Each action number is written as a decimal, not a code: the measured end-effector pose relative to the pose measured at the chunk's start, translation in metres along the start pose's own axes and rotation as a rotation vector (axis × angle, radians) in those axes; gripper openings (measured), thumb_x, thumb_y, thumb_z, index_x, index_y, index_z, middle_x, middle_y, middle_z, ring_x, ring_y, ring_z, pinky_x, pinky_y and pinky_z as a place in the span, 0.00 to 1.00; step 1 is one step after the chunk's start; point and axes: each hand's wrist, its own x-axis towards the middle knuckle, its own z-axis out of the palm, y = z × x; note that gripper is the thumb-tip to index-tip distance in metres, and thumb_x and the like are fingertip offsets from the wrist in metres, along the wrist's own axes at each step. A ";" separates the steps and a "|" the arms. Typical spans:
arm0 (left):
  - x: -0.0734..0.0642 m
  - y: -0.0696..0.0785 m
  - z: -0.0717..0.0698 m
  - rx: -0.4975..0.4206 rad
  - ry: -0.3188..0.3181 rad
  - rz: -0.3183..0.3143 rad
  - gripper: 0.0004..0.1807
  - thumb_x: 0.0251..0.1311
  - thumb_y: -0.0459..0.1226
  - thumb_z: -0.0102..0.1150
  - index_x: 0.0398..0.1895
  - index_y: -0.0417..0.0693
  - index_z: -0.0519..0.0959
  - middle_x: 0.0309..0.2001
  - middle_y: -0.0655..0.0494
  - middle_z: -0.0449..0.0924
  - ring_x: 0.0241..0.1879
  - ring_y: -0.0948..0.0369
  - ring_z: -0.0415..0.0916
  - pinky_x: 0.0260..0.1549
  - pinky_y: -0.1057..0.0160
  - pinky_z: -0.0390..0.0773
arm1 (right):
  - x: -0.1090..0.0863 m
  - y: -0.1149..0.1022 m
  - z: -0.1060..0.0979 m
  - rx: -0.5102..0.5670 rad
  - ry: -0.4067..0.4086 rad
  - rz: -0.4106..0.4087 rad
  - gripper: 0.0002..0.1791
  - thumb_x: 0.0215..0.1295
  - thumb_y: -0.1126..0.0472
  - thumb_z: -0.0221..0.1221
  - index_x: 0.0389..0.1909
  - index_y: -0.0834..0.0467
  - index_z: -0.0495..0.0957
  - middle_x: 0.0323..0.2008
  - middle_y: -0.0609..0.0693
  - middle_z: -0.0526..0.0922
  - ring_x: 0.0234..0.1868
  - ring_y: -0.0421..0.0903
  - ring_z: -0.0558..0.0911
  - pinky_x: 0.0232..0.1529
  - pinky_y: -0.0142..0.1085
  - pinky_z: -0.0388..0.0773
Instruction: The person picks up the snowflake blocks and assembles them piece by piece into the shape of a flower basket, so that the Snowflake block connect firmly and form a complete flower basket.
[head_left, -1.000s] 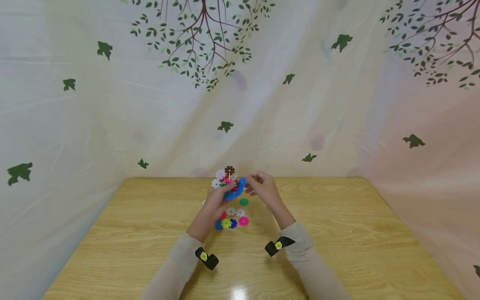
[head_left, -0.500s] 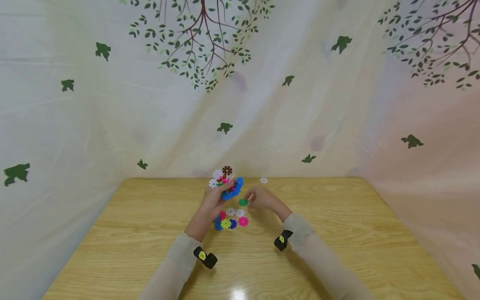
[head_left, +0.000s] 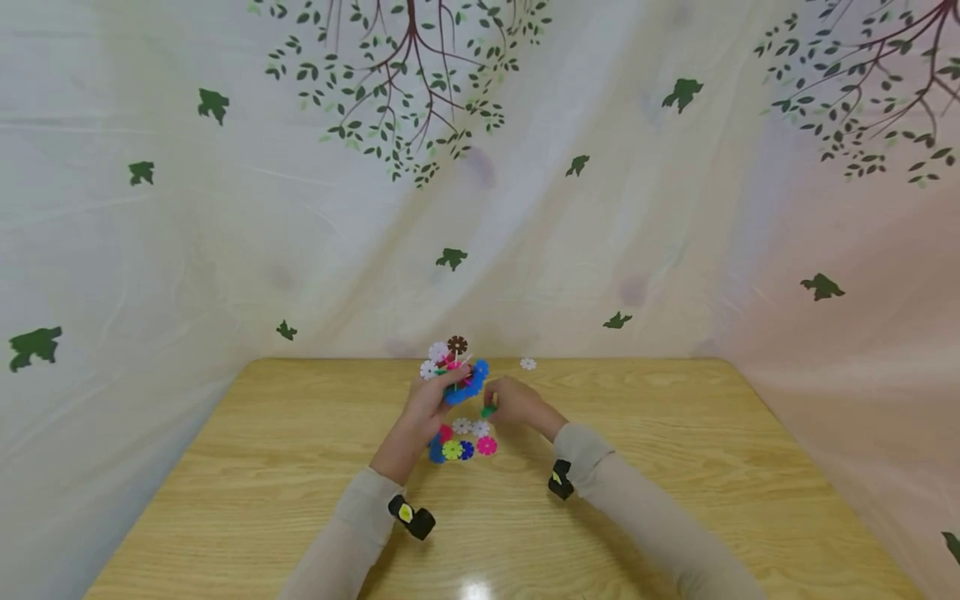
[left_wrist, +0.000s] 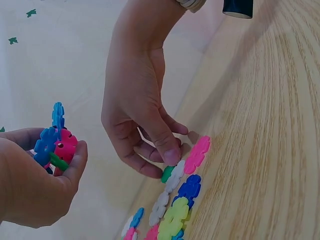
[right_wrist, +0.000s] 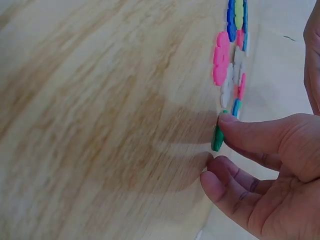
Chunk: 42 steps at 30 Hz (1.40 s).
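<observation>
Holds a joined-up cluster (head_left: pixel 452 364) of little notched discs in the left hand (head_left: pixel 426 402), gripped between thumb and fingers and held up off the table (head_left: pixel 675 500). Mixes plenty of colors in there: a curved run of blue on the right, some pink and green around the middle, white over at the left, brown sticking up on top. With the right hand (head_left: pixel 517 402), pinches a green disc (right_wrist: pixel 217 139) pretty narrowly between thumb and index finger, other fingers bent beside it. Looks tipped up rather than flat, right down by the wood; can't really tell about contact with the table. Spot two white discs (head_left: pixel 471 427) side by side just nearer the body, plus a pink disc (head_left: pixel 487 446) close to them. Next to that, find a yellow disc (head_left: pixel 452 450) between a dark blue disc (head_left: pixel 468 452) and a lighter blue disc (head_left: pixel 437 455), with a reddish disc (head_left: pixel 446 433) just behind. Also worth noting a lone white disc (head_left: pixel 528 364) at the far edge, apart from the rest, in front of a pale cloth backdrop (head_left: pixel 330 250) printed with leafy branches.
</observation>
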 end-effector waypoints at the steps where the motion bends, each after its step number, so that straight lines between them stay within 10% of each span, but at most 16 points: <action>1: 0.000 0.000 0.000 0.000 -0.003 0.005 0.22 0.63 0.33 0.68 0.58 0.34 0.75 0.43 0.55 0.85 0.41 0.64 0.83 0.43 0.69 0.85 | 0.000 0.000 -0.001 0.003 -0.003 0.013 0.08 0.55 0.68 0.72 0.34 0.61 0.82 0.34 0.53 0.85 0.31 0.44 0.77 0.34 0.35 0.76; 20: 0.000 -0.003 -0.001 0.055 -0.013 -0.013 0.22 0.62 0.33 0.68 0.57 0.36 0.74 0.40 0.56 0.85 0.38 0.65 0.83 0.40 0.70 0.84 | -0.002 0.002 -0.003 0.184 -0.048 0.115 0.14 0.46 0.73 0.74 0.33 0.63 0.80 0.30 0.52 0.82 0.31 0.45 0.77 0.29 0.31 0.73; 33: -0.002 -0.003 0.000 0.117 -0.024 -0.019 0.21 0.63 0.36 0.69 0.56 0.38 0.75 0.41 0.56 0.84 0.38 0.64 0.81 0.41 0.68 0.83 | -0.017 -0.016 -0.051 0.763 0.479 0.057 0.11 0.65 0.71 0.64 0.46 0.72 0.81 0.36 0.60 0.86 0.29 0.41 0.82 0.35 0.39 0.86; 42: -0.001 -0.005 0.000 0.112 -0.035 -0.030 0.19 0.63 0.36 0.69 0.53 0.36 0.79 0.40 0.55 0.86 0.38 0.63 0.83 0.43 0.67 0.85 | -0.021 -0.029 -0.051 0.862 0.584 0.012 0.11 0.65 0.70 0.65 0.46 0.71 0.81 0.33 0.52 0.83 0.28 0.39 0.81 0.36 0.34 0.86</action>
